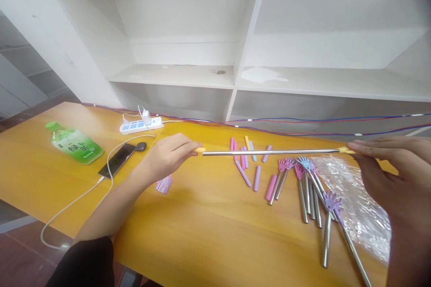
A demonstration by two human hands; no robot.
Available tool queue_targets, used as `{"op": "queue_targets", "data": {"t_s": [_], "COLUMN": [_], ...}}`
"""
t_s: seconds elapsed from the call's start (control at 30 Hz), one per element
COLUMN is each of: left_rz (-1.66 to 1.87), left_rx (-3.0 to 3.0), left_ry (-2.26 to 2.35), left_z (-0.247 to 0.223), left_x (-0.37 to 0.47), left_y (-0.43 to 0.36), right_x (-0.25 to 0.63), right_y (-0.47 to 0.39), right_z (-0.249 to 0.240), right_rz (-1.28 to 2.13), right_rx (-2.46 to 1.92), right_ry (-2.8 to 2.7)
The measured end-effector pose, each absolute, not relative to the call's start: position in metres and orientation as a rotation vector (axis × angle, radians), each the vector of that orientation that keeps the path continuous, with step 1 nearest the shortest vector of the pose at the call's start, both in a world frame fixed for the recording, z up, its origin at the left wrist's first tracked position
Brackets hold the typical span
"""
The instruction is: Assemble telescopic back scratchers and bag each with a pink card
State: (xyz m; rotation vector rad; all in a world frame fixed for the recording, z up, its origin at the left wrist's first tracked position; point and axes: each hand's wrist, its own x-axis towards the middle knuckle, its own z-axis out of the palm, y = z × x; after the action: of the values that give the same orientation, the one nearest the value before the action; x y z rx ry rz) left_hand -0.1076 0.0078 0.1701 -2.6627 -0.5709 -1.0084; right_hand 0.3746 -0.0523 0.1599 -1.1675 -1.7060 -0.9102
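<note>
With twelve o'clock at the far edge of the desk (188, 233), the rod (269, 152) is held nearly level over the desk's one o'clock side, stretched between two hands. The left hand (171, 154) pinches the yellow piece (200, 150) at its nine o'clock end, fingertips close together; the right hand (387, 166) pinches the yellow piece (345, 150) at the three o'clock end, thumb and fingers narrowed on it.

The rod is thin, shiny and straight, so it is probably light and stiff along its length. The bare metal looks smooth and may slip or roll between fingertips; the yellow ends seem to be plastic, likely grippier, and the better places to take hold. Pressing hard across the middle could bend so slender a shaft, so a light hold in line with it should suit.

At one o'clock, pink, purple, orange and blue tubes (257, 178) lie loose. Around three o'clock are scratchers (327, 237) with pink, blue and purple claw heads, some crossing, beside a crinkled clear bag (360, 215). A small card (164, 184) lies at ten, with the phone (117, 160) and bottle (84, 145) farther out.
</note>
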Motion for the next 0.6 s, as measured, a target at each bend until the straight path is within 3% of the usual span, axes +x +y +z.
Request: {"op": "queue_targets", "data": {"t_s": [0.17,0.6], "left_rz": [-1.021,-1.048], "left_rx": [-2.694,-2.73], "left_ry": [-0.485,-0.56], "left_z": [0.171,0.17], "left_x": [-0.107,-0.113], "left_y": [0.007,0.015], "right_x": [0.369,0.375], "right_y": [-0.049,-0.05], "right_z": [0.163,0.158], "right_rz": [-0.997,-0.971], "right_rx": [-0.924,-1.011], "right_ry": [-1.779,-1.783]}}
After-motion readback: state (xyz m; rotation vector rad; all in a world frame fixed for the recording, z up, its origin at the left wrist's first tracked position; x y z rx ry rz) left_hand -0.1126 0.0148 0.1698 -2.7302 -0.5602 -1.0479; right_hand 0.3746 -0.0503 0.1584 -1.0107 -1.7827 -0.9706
